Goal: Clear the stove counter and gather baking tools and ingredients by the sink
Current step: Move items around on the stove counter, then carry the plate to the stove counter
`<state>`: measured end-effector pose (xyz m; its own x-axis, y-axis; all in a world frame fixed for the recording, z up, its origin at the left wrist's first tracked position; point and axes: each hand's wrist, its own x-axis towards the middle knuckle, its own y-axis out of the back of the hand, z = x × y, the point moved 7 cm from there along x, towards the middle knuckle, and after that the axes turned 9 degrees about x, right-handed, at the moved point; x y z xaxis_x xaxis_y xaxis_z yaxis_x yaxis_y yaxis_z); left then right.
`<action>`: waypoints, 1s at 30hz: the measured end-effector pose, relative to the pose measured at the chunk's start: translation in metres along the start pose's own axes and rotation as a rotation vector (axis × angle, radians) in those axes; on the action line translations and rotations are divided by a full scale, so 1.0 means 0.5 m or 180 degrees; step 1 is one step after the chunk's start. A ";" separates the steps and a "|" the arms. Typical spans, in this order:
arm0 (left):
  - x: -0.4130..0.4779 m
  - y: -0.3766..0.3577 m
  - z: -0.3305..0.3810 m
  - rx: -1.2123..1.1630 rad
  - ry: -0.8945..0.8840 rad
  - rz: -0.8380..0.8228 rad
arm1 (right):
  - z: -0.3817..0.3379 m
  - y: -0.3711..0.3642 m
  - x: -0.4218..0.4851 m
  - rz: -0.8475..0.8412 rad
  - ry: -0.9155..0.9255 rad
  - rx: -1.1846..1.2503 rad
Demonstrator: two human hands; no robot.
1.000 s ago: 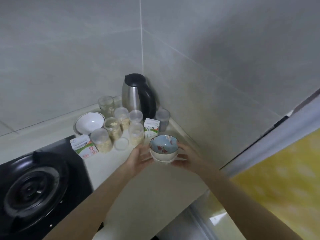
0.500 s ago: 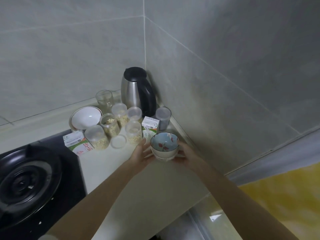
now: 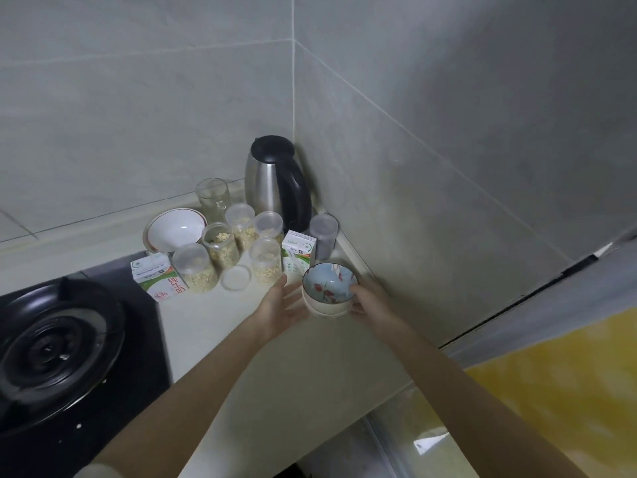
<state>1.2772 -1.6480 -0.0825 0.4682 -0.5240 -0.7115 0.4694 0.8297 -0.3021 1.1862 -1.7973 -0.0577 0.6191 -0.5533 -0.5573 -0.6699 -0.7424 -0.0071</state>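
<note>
The stacked bowls (image 3: 329,288) (a blue flowered one nested in a plain cream one) sit between the two hands, at the right edge of the table (image 3: 241,339) close to the side wall (image 3: 431,219). The left hand (image 3: 281,307) lies against the stack's left flank with its fingers (image 3: 281,286) nearly straight, tips pointing at the milk carton (image 3: 298,251) just behind. The right hand (image 3: 374,303) wraps the right flank, thumb at the rim and fingers curled round the far side. Both hands are equally near, so the stack is bracketed squarely left and right, its open mouth facing up. Whether the base rests on the table or is just off it cannot be told. Jars of oats (image 3: 265,260) crowd in just behind and to the left, so the free way out is probably up and back toward the person, holding the stack level so that the upper bowl does not slide.
</note>
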 end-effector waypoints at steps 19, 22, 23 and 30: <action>-0.484 0.388 0.024 0.0632 -0.1499 0.1765 | -0.044 -0.449 -0.270 -0.2199 0.0960 -0.1319; -0.613 0.467 -0.043 0.0506 -0.1548 0.2137 | 0.012 -0.570 -0.375 -0.2715 0.0979 -0.1661; -0.652 0.489 -0.066 0.0486 -0.1574 0.2239 | 0.031 -0.601 -0.409 -0.2863 0.1017 -0.1783; -0.973 0.674 -0.315 0.0130 -0.1530 0.3208 | 0.224 -0.820 -0.726 -0.3913 0.1026 -0.2246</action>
<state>1.0898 -1.0831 0.0617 0.8852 0.3574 -0.2976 -0.2679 0.9149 0.3019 1.1905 -1.2498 0.0547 0.7692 0.5681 -0.2927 0.6192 -0.7758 0.1215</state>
